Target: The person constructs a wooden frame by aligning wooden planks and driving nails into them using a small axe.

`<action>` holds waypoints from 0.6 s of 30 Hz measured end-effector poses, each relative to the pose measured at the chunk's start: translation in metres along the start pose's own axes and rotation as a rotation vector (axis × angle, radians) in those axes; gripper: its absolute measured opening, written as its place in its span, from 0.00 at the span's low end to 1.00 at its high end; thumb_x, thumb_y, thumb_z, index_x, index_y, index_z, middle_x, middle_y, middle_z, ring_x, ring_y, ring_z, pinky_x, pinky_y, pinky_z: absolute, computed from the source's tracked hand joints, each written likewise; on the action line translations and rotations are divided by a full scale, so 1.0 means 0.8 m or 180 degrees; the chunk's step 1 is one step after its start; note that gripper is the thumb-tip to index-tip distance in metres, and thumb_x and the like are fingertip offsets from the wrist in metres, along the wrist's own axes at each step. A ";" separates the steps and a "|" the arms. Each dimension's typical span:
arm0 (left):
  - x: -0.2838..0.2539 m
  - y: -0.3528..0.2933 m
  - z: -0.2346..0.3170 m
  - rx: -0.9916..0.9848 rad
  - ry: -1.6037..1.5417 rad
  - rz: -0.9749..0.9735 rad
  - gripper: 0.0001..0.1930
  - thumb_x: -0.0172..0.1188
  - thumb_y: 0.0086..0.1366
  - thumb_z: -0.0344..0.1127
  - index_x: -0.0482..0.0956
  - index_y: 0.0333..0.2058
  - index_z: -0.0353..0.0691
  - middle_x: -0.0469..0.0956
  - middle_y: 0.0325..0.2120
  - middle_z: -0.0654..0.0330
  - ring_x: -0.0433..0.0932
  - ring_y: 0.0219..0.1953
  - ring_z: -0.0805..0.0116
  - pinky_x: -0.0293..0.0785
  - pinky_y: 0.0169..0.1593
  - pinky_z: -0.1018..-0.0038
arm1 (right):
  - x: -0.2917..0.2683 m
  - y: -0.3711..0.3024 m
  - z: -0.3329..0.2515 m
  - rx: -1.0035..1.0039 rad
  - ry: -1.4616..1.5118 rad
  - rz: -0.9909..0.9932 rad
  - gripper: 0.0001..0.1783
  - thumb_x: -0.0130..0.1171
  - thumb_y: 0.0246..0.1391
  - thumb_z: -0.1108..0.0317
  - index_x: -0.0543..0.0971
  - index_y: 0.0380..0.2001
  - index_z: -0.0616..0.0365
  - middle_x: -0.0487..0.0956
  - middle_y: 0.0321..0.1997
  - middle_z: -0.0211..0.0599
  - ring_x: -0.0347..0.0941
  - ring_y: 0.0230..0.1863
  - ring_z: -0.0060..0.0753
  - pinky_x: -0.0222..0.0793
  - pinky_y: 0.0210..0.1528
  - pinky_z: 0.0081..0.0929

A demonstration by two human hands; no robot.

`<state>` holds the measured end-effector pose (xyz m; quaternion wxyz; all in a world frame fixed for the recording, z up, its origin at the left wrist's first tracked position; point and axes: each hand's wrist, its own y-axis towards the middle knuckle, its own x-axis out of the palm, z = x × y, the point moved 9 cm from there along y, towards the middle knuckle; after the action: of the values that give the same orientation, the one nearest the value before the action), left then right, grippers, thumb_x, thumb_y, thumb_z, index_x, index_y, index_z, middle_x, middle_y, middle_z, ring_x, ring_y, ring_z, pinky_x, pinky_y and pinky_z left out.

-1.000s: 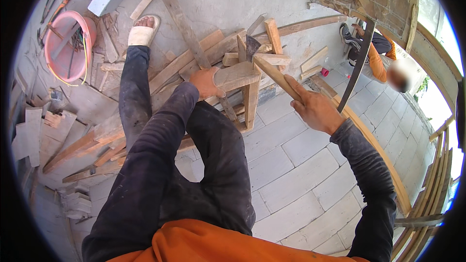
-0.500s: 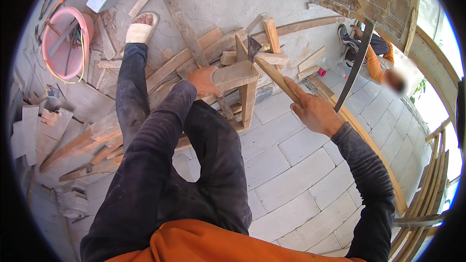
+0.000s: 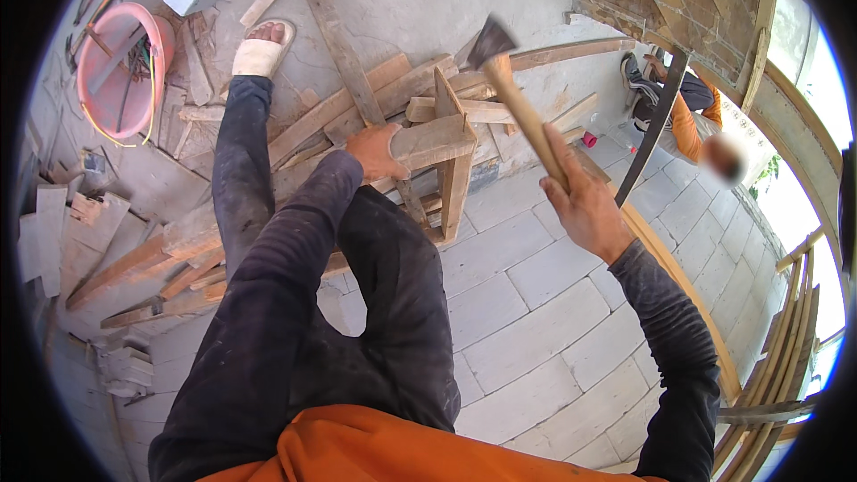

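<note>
My right hand is closed round the wooden handle of a hatchet. Its dark, flared head is raised beyond the corner of a wooden frame and does not touch it. My left hand grips the frame's top board close to my bent knee, fingers over the far side. A small nail appears to stick up at the board's right end, where it meets an upright post. A long narrow plank runs away from me, just beyond my left hand.
A pile of loose boards lies beneath and around the frame. To the far left stands a pink bucket holding tools. Another person crouches at the right, behind a dark upright strip. Pale blocks pave the floor.
The hatchet head has lifted off the frame's corner and swung up and away. My right hand has shifted slightly toward me; my left hand has stayed on the board.
</note>
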<state>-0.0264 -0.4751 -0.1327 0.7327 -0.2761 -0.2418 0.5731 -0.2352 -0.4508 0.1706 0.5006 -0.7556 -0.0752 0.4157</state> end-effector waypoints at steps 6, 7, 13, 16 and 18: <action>0.009 -0.008 -0.010 -0.0094 -0.0024 0.0038 0.54 0.77 0.44 0.54 0.69 0.67 0.31 0.78 0.57 0.36 0.78 0.60 0.40 0.71 0.65 0.58 | -0.062 0.038 -0.043 0.0132 0.0335 -0.0125 0.41 0.56 0.71 0.62 0.51 0.81 0.38 0.83 0.48 0.68 0.82 0.47 0.66 0.78 0.54 0.50; -0.002 -0.008 -0.022 -0.0124 -0.0071 0.0128 0.54 0.77 0.44 0.54 0.68 0.67 0.31 0.78 0.57 0.35 0.78 0.60 0.40 0.71 0.65 0.58 | -0.097 0.049 -0.067 -0.0431 0.0114 0.0598 0.40 0.55 0.72 0.61 0.50 0.81 0.41 0.84 0.50 0.60 0.83 0.46 0.54 0.80 0.50 0.44; -0.007 -0.009 -0.015 -0.0095 -0.0059 0.0166 0.54 0.77 0.44 0.54 0.68 0.68 0.30 0.78 0.57 0.34 0.78 0.60 0.40 0.72 0.65 0.59 | -0.141 0.036 -0.063 -0.0390 0.1241 0.2264 0.42 0.54 0.73 0.58 0.47 0.80 0.54 0.80 0.49 0.55 0.81 0.39 0.38 0.80 0.41 0.31; -0.003 -0.002 -0.006 -0.0067 -0.0053 -0.0019 0.55 0.77 0.44 0.54 0.68 0.67 0.30 0.77 0.58 0.34 0.77 0.60 0.40 0.72 0.65 0.58 | 0.042 -0.003 0.019 0.0207 -0.0323 -0.0584 0.45 0.57 0.70 0.62 0.46 0.81 0.46 0.84 0.40 0.62 0.82 0.42 0.68 0.77 0.51 0.53; 0.010 -0.003 -0.007 -0.0004 0.0065 -0.0016 0.55 0.78 0.44 0.54 0.68 0.68 0.30 0.76 0.59 0.34 0.77 0.60 0.40 0.72 0.65 0.58 | 0.054 -0.003 0.025 0.0652 0.0068 -0.1287 0.45 0.58 0.69 0.63 0.47 0.81 0.45 0.83 0.44 0.68 0.82 0.43 0.68 0.77 0.51 0.54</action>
<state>-0.0191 -0.4686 -0.1351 0.7364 -0.2817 -0.2354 0.5683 -0.2210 -0.4132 0.1456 0.6486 -0.6748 -0.1771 0.3044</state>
